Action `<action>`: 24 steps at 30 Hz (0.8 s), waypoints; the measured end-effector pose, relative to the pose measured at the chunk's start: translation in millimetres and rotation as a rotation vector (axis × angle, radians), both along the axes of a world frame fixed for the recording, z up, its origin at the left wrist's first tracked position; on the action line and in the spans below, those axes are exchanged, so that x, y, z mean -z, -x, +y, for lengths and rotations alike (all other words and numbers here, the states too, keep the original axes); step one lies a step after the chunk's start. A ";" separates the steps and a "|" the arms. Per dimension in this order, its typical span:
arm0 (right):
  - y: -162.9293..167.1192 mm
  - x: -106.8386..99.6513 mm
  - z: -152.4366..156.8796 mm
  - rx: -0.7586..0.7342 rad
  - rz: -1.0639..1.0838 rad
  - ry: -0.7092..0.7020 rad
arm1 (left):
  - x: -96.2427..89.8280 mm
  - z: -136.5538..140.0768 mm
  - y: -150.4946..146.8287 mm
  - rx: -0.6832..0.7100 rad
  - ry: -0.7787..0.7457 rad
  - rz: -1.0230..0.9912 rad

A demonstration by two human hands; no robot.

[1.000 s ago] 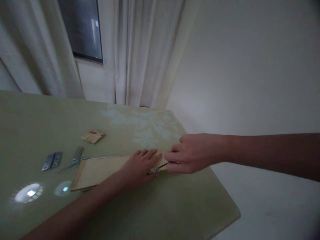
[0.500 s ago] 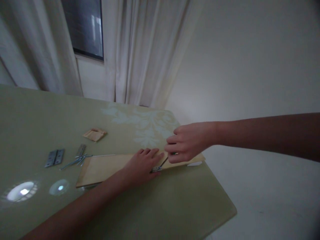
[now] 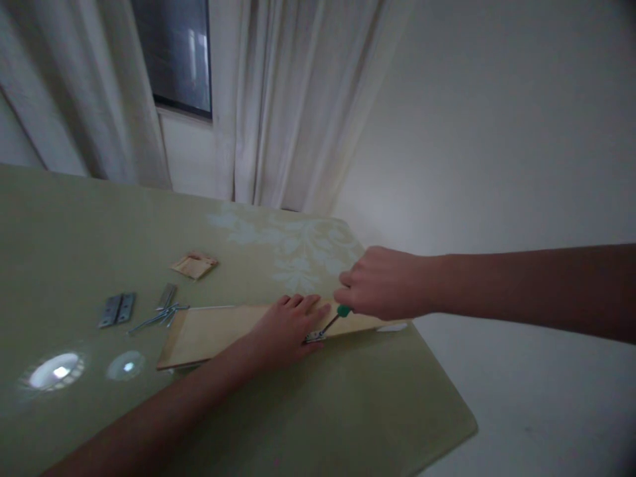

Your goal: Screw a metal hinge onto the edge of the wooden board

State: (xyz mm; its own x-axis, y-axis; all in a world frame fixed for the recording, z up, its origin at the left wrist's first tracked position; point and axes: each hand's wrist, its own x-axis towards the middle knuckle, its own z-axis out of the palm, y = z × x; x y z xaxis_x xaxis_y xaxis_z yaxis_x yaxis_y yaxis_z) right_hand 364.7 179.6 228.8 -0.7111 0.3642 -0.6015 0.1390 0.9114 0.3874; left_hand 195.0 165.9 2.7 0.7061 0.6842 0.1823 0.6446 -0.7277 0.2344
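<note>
My right hand (image 3: 380, 281) is closed around the green handle of a screwdriver (image 3: 343, 311). Its thin shaft slants down to the left, with the tip at a small metal hinge (image 3: 314, 336) on the near edge of a light wooden board (image 3: 213, 331). Across the board lies my left hand (image 3: 291, 324), gripping it with the fingers over the top and the thumb by the hinge. The hand covers part of the hinge and of the board's middle. Whether a screw sits under the tip is too small to tell.
Left of the board lie a grey hinge (image 3: 117, 309), a small metal plate (image 3: 167, 296) and several long metal rods (image 3: 161, 317). Farther back is a small tan packet (image 3: 195, 265). The green table (image 3: 368, 404) ends at a corner on the right, near a white wall.
My right hand has turned about the screwdriver and shifted slightly right, so more of the green handle shows. My left hand keeps its place on the board. The view has shifted a little.
</note>
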 end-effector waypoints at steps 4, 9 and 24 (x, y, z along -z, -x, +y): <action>4.4 -0.1 -5.6 0.447 -0.075 -0.053 | 1.0 0.8 0.0 -0.005 0.001 0.008; -8.2 -6.1 12.2 -0.247 0.029 0.038 | 3.1 0.7 -0.5 -0.006 -0.019 -0.013; -4.0 5.5 7.7 -0.240 0.056 0.106 | 0.3 -0.3 -0.5 -0.004 -0.004 0.016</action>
